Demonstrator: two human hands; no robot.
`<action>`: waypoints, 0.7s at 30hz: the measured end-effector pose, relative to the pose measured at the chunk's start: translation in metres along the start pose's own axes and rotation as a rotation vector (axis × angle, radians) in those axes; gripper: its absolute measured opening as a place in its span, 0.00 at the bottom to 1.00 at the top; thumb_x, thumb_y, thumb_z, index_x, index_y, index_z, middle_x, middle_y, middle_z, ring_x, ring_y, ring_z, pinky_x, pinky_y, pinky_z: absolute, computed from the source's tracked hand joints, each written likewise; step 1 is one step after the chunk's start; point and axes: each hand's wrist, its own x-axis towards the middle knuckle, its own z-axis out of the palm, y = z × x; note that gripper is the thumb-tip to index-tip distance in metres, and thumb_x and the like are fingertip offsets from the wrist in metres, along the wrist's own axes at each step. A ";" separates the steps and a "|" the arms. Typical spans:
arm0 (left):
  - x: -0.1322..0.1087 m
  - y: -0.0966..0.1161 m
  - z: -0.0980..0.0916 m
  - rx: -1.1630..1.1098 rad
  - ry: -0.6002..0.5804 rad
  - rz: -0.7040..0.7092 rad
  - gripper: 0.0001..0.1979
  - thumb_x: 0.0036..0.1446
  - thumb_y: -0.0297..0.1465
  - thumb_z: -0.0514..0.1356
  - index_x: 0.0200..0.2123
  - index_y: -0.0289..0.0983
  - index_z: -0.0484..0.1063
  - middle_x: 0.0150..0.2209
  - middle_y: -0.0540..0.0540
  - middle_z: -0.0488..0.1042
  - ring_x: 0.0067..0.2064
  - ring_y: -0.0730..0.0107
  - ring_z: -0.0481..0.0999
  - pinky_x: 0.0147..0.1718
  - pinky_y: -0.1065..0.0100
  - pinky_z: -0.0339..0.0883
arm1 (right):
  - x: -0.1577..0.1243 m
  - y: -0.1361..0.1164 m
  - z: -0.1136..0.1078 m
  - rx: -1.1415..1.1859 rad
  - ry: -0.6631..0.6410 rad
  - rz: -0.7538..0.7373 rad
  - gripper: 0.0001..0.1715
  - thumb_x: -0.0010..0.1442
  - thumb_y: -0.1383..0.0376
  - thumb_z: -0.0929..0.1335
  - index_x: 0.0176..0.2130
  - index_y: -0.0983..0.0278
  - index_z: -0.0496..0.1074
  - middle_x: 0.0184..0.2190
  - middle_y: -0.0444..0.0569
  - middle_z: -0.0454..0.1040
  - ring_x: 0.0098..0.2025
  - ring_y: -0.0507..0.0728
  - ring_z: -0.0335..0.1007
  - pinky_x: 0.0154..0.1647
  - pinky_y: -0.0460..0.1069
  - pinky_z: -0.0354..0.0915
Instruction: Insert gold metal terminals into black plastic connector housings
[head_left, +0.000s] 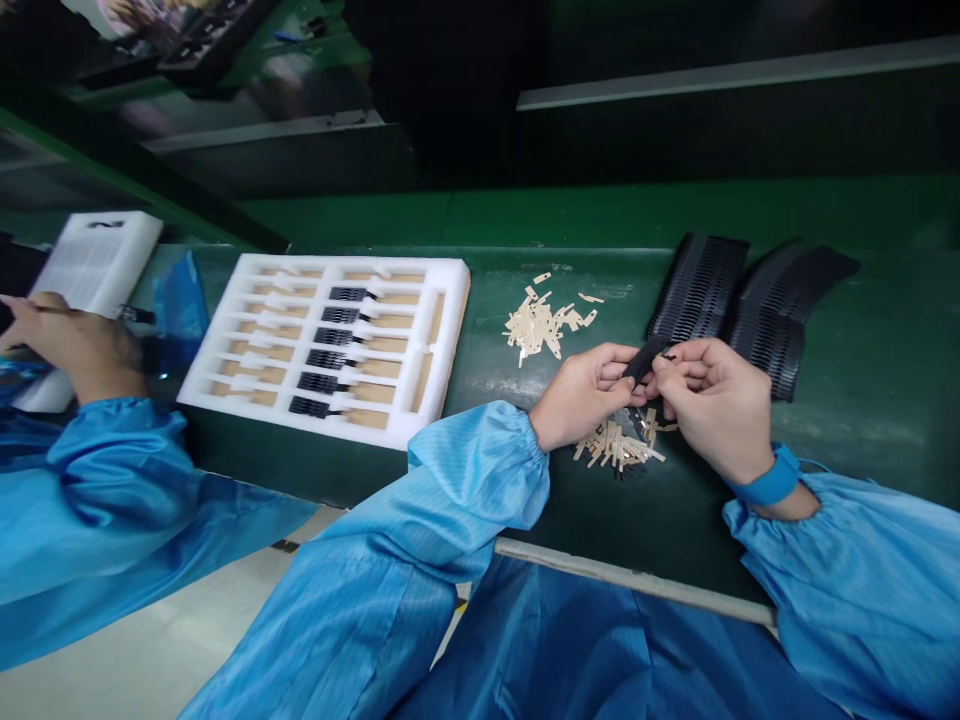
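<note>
My left hand (581, 395) and my right hand (712, 400) meet over the green bench, both pinched on one small black plastic part (645, 358) held between the fingertips. Under my hands lies a heap of small beige strips (619, 445). A second, larger scatter of beige strips (544, 322) lies a little farther back to the left. A white foam tray (450, 300) stands to the left of my left arm, and several of its slots hold black parts (330, 350). Both arms wear blue sleeves.
Two curved stacks of black parts (750, 300) lie behind my right hand. At far left a co-worker's hand (67, 345) in a blue sleeve rests by another white foam tray (94, 260) and a blue bag (180, 300). The bench edge (637, 580) runs below my wrists.
</note>
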 end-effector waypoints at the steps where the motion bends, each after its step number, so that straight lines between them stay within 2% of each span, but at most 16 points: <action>1: 0.000 0.000 0.000 0.002 0.000 -0.001 0.15 0.62 0.17 0.61 0.51 0.31 0.74 0.40 0.43 0.84 0.38 0.74 0.85 0.49 0.67 0.80 | 0.000 0.000 0.000 0.002 0.000 0.000 0.18 0.56 0.54 0.77 0.36 0.61 0.71 0.23 0.44 0.77 0.17 0.49 0.68 0.15 0.44 0.63; 10: 0.000 0.002 0.003 -0.023 0.010 -0.014 0.14 0.62 0.16 0.59 0.49 0.31 0.74 0.38 0.44 0.83 0.35 0.78 0.84 0.45 0.72 0.80 | -0.001 0.002 -0.001 0.002 0.002 0.008 0.15 0.57 0.57 0.77 0.36 0.61 0.72 0.23 0.44 0.77 0.18 0.49 0.68 0.16 0.43 0.63; 21: -0.001 0.003 0.002 -0.003 0.002 -0.009 0.15 0.61 0.18 0.61 0.51 0.31 0.74 0.40 0.43 0.84 0.39 0.72 0.85 0.51 0.64 0.80 | -0.001 0.003 -0.001 0.007 -0.002 0.001 0.14 0.58 0.58 0.76 0.36 0.61 0.71 0.23 0.44 0.77 0.17 0.49 0.67 0.16 0.44 0.63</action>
